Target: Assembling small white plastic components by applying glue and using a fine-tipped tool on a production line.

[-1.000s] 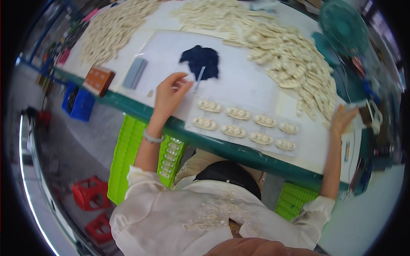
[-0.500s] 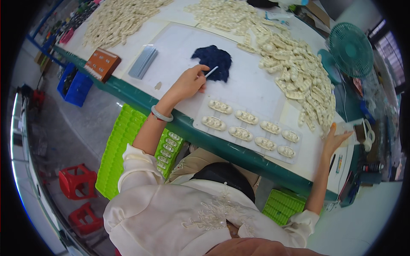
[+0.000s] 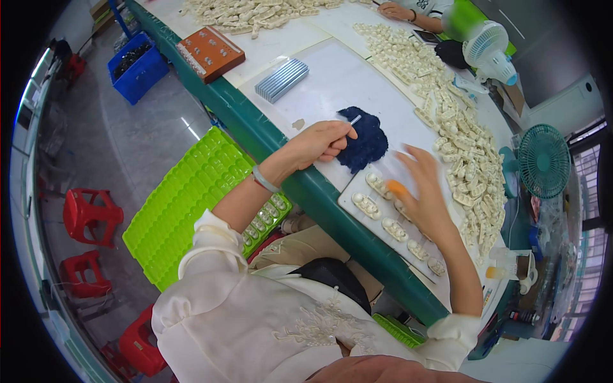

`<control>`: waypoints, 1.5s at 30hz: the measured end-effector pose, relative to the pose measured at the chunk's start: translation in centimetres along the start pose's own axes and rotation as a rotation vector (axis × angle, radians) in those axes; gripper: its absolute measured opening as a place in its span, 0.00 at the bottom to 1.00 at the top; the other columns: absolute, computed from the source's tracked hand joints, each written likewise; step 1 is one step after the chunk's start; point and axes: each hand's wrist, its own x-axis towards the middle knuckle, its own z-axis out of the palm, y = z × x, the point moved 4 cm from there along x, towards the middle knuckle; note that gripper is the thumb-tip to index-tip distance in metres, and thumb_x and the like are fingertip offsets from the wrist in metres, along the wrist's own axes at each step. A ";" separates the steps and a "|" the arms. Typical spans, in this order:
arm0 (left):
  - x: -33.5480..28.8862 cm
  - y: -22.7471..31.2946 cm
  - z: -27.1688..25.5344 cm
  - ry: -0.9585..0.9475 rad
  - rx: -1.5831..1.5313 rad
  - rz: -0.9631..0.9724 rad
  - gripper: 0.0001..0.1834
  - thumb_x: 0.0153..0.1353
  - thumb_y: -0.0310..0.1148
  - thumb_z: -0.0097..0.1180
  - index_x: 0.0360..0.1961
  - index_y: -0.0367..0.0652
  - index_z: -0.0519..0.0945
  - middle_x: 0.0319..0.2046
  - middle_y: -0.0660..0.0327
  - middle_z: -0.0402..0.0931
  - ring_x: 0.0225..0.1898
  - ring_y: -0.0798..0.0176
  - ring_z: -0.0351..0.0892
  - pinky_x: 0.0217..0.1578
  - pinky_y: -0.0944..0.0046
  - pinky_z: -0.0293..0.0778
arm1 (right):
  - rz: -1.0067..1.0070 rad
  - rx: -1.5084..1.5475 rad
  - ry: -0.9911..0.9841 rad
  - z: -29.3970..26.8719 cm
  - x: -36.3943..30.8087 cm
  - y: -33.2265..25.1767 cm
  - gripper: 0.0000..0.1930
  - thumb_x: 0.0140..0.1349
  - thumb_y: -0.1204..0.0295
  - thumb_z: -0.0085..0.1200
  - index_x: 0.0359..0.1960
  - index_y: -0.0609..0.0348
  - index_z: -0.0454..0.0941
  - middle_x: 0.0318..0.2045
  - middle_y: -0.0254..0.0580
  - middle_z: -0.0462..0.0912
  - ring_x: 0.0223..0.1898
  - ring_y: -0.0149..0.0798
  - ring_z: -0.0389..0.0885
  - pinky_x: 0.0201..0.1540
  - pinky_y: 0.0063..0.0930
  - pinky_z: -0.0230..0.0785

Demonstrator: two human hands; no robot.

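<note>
My left hand point(image 3: 321, 142) is closed, pinching a thin pale stick point(image 3: 355, 119) between thumb and finger. The stick's tip is over a dark blue heap point(image 3: 370, 147) on the white sheet; whether that is cloth or loose bits I cannot tell. Blurred by motion, my right hand point(image 3: 423, 191) has its fingers spread and an orange cover on one finger. It hovers over a pale flat board point(image 3: 350, 199) bearing two rows of cream oval pieces with rounded bumps point(image 3: 394, 229), and hides part of the far row. I see nothing in it.
A large pile of cream pieces point(image 3: 469, 185) runs along the right. Beyond the sheet lie a ridged grey-blue block point(image 3: 281, 80) and a brown box point(image 3: 211, 53). Green trays point(image 3: 191, 198) stand below the table edge. Another person's hand point(image 3: 394, 11) and two fans point(image 3: 543, 161) are farther off.
My right hand has come left from the table's right end to above the board. The left hand still holds the stick over the blue heap. The whole view has turned.
</note>
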 end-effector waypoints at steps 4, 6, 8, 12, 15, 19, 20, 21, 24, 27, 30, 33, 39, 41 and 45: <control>-1.3 0.8 -1.8 0.133 0.117 0.243 0.13 0.70 0.38 0.42 0.40 0.39 0.73 0.23 0.69 0.65 0.20 0.76 0.58 0.20 0.76 0.56 | -0.183 -0.197 -0.182 6.2 7.3 2.8 0.20 0.53 0.71 0.59 0.49 0.59 0.75 0.56 0.49 0.70 0.59 0.53 0.63 0.61 0.43 0.57; -3.2 1.5 -4.9 0.191 0.095 0.307 0.12 0.68 0.38 0.46 0.40 0.39 0.74 0.23 0.70 0.66 0.21 0.78 0.60 0.21 0.76 0.56 | -0.168 -0.254 -0.125 6.6 8.8 5.4 0.17 0.51 0.71 0.60 0.45 0.59 0.78 0.52 0.49 0.74 0.58 0.52 0.65 0.59 0.42 0.59; -5.6 1.9 -8.3 0.351 0.297 0.259 0.13 0.65 0.40 0.52 0.40 0.39 0.75 0.22 0.73 0.66 0.22 0.79 0.61 0.21 0.77 0.55 | -0.143 -0.371 -0.104 5.6 10.0 7.1 0.16 0.49 0.76 0.61 0.43 0.59 0.79 0.51 0.48 0.75 0.56 0.54 0.67 0.58 0.43 0.61; -7.9 3.6 -12.0 0.684 0.493 0.396 0.13 0.57 0.40 0.61 0.27 0.39 0.78 0.17 0.75 0.65 0.20 0.80 0.60 0.21 0.75 0.57 | -0.082 -0.189 0.036 5.0 12.7 8.9 0.12 0.53 0.77 0.54 0.40 0.62 0.79 0.45 0.50 0.78 0.49 0.50 0.73 0.53 0.39 0.66; -7.0 4.3 -13.4 0.760 0.543 0.407 0.16 0.55 0.42 0.62 0.24 0.38 0.79 0.14 0.71 0.69 0.18 0.77 0.65 0.20 0.72 0.61 | 0.012 0.002 0.179 4.5 15.9 6.6 0.11 0.55 0.78 0.50 0.40 0.63 0.78 0.43 0.50 0.79 0.46 0.50 0.75 0.52 0.37 0.66; -6.0 5.7 -14.2 0.853 0.683 0.418 0.18 0.53 0.44 0.62 0.24 0.37 0.81 0.14 0.63 0.76 0.17 0.72 0.73 0.21 0.68 0.67 | -0.145 0.096 0.283 7.3 20.7 4.3 0.11 0.58 0.75 0.51 0.41 0.64 0.78 0.41 0.51 0.80 0.45 0.50 0.76 0.51 0.37 0.66; -5.8 5.9 -14.5 0.846 0.689 0.430 0.18 0.53 0.44 0.62 0.24 0.37 0.81 0.14 0.63 0.76 0.17 0.72 0.73 0.21 0.68 0.67 | -0.155 0.137 0.246 8.8 22.2 3.6 0.11 0.58 0.75 0.51 0.42 0.64 0.78 0.40 0.51 0.80 0.45 0.51 0.76 0.52 0.37 0.66; -5.6 5.9 -14.9 0.853 0.718 0.409 0.18 0.53 0.45 0.62 0.24 0.37 0.82 0.14 0.62 0.76 0.17 0.71 0.73 0.22 0.67 0.68 | -0.165 0.177 0.210 10.2 23.4 2.7 0.12 0.58 0.75 0.52 0.43 0.63 0.78 0.40 0.52 0.79 0.45 0.52 0.76 0.52 0.38 0.66; -5.5 6.3 -15.4 0.854 0.772 0.390 0.18 0.55 0.44 0.60 0.23 0.38 0.83 0.15 0.61 0.78 0.17 0.68 0.75 0.23 0.65 0.70 | -0.191 0.118 0.182 12.4 26.3 0.2 0.12 0.58 0.75 0.52 0.43 0.63 0.78 0.41 0.53 0.79 0.45 0.54 0.76 0.52 0.39 0.66; -5.0 6.6 -15.5 0.821 0.800 0.360 0.18 0.55 0.43 0.59 0.21 0.38 0.82 0.14 0.60 0.77 0.17 0.64 0.75 0.23 0.63 0.70 | 0.036 0.059 0.101 13.7 27.9 0.1 0.10 0.58 0.74 0.52 0.39 0.64 0.81 0.38 0.56 0.80 0.42 0.53 0.77 0.47 0.40 0.69; -5.1 6.8 -15.6 0.799 0.825 0.318 0.18 0.55 0.43 0.59 0.20 0.38 0.82 0.14 0.59 0.76 0.17 0.63 0.75 0.23 0.63 0.69 | 0.113 0.117 0.100 13.6 28.6 -0.1 0.09 0.56 0.74 0.53 0.34 0.64 0.83 0.34 0.56 0.81 0.39 0.51 0.79 0.45 0.39 0.70; -5.1 7.0 -15.5 0.797 0.835 0.341 0.18 0.55 0.43 0.59 0.18 0.38 0.81 0.14 0.59 0.76 0.16 0.63 0.74 0.23 0.62 0.69 | 0.222 0.212 0.052 13.4 29.2 0.0 0.08 0.53 0.72 0.54 0.30 0.62 0.84 0.31 0.53 0.83 0.38 0.47 0.80 0.44 0.36 0.71; -4.8 6.6 -15.5 0.760 0.844 0.332 0.20 0.58 0.43 0.57 0.19 0.37 0.80 0.12 0.62 0.71 0.16 0.69 0.69 0.21 0.66 0.65 | 0.308 0.235 0.081 14.6 29.9 1.0 0.09 0.52 0.71 0.56 0.30 0.59 0.85 0.28 0.47 0.84 0.33 0.41 0.82 0.39 0.32 0.73; -5.0 6.6 -15.4 0.746 0.853 0.330 0.20 0.59 0.43 0.56 0.20 0.37 0.80 0.12 0.62 0.71 0.16 0.69 0.69 0.21 0.65 0.65 | 0.315 0.218 0.041 14.6 30.0 0.8 0.08 0.54 0.73 0.56 0.33 0.61 0.85 0.29 0.45 0.84 0.32 0.37 0.81 0.37 0.28 0.72; -5.0 6.2 -15.6 0.731 0.860 0.353 0.20 0.61 0.43 0.53 0.24 0.36 0.80 0.13 0.63 0.71 0.17 0.69 0.68 0.21 0.65 0.65 | 0.357 0.373 -0.062 14.7 29.8 0.7 0.09 0.56 0.76 0.55 0.37 0.64 0.83 0.31 0.42 0.84 0.32 0.32 0.78 0.37 0.24 0.71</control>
